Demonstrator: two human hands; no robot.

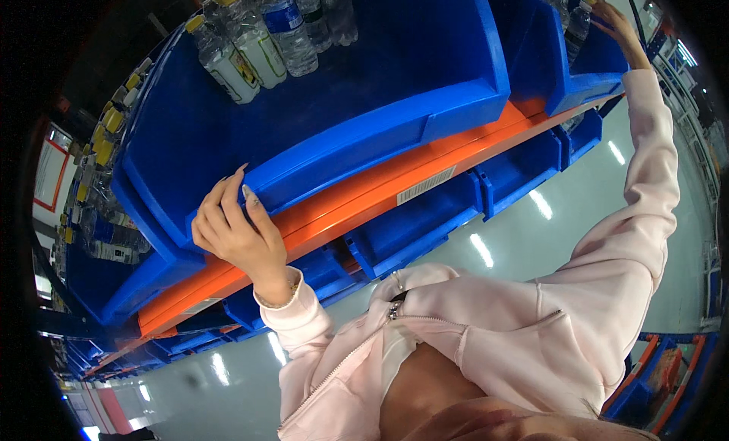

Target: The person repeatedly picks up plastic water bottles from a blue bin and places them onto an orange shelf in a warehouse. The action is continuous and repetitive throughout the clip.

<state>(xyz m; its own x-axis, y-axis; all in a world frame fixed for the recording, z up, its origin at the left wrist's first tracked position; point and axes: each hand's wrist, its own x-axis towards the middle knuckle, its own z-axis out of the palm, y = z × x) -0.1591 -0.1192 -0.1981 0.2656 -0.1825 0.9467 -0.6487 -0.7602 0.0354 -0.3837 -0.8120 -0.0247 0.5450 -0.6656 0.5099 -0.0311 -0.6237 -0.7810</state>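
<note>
My left hand (242,224) holds the front lip of a large blue plastic bin (364,139) near its left corner, fingers over the edge and thumb on the front. Inside, towards the back, several clear plastic bottles stand, among them a bottle with a blue label (287,28) and a yellow-capped bottle with a pale label (225,65). Far to the right, my right hand (615,22) reaches over another blue bin (561,90). Its fingertips are at the cap of a clear plastic bottle (578,31); whether they grip it is unclear.
An orange shelf beam (364,213) bearing a barcode label (426,184) runs below the bins. Lower blue bins (416,230) jut out beneath it. At left, another bin (97,287) holds several capped bottles (114,236). Grey floor (512,236) lies behind.
</note>
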